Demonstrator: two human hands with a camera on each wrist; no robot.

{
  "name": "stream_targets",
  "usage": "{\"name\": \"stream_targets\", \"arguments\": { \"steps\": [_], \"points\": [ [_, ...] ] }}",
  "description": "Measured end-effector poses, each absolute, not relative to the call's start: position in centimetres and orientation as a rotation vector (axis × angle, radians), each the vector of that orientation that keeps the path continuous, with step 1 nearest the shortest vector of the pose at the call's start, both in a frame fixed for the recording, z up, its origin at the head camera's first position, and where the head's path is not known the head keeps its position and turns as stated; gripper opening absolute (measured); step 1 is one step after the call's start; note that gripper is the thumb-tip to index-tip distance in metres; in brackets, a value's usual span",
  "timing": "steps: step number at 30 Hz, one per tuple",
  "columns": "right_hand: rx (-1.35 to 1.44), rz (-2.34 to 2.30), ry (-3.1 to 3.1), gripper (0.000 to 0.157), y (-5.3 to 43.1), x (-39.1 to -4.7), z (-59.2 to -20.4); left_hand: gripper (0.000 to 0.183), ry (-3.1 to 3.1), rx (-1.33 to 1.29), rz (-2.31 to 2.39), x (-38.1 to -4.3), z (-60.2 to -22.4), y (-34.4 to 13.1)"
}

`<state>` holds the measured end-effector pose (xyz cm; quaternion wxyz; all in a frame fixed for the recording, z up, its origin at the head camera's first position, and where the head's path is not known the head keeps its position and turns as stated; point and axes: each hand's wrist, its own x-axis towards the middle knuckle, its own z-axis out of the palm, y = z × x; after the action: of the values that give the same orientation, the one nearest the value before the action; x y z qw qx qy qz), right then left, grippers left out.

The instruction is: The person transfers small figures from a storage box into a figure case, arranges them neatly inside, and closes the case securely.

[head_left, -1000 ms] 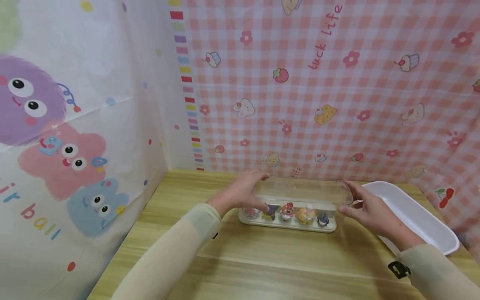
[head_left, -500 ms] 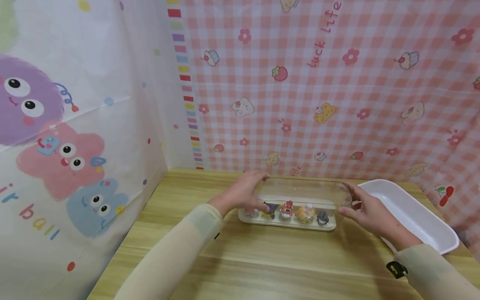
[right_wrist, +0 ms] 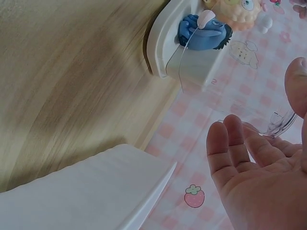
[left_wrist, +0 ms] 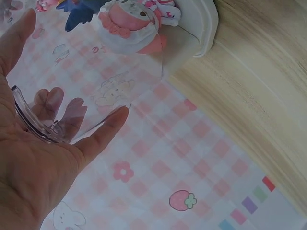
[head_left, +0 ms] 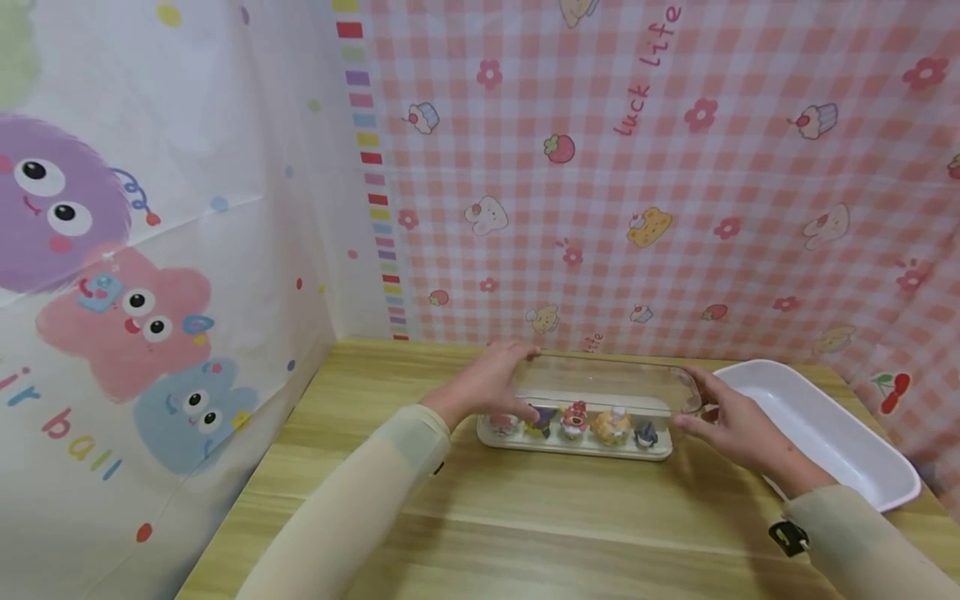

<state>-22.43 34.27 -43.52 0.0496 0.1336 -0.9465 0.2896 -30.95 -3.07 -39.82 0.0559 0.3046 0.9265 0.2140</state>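
Observation:
In the head view a clear plastic cover [head_left: 592,379] stands over a long white base [head_left: 525,443] holding a row of several small figurines. A pink-and-white figurine [left_wrist: 127,28], a purple one, a red-and-white one [head_left: 574,419], a yellow-orange one [head_left: 612,427] and a blue one [right_wrist: 204,36] make up the row. My left hand [head_left: 486,387] grips the cover's left end, thumb in front. At the right end my right hand [head_left: 738,425] holds it between thumb and fingers. Whether the cover touches the base all round, I cannot tell.
A white tray [head_left: 847,437] lies on the wooden table [head_left: 540,525] just beyond my right hand and forearm. Pink checked cloth [head_left: 600,183] hangs close behind the cover. Printed white cloth [head_left: 247,250] covers the left side.
Very little differs. The cover's right end and my right hand sit slightly lower than a second ago. The left hand keeps its hold.

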Motion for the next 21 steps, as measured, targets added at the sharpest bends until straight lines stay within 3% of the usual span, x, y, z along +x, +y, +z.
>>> {"name": "stream_targets", "arguments": {
  "steps": [21],
  "points": [
    [0.441, 0.897, -2.892, 0.081, 33.8, -22.9, -44.8, 0.105, 2.84, 0.934, 0.598, -31.4, -42.1, -3.7]
  ]
}}
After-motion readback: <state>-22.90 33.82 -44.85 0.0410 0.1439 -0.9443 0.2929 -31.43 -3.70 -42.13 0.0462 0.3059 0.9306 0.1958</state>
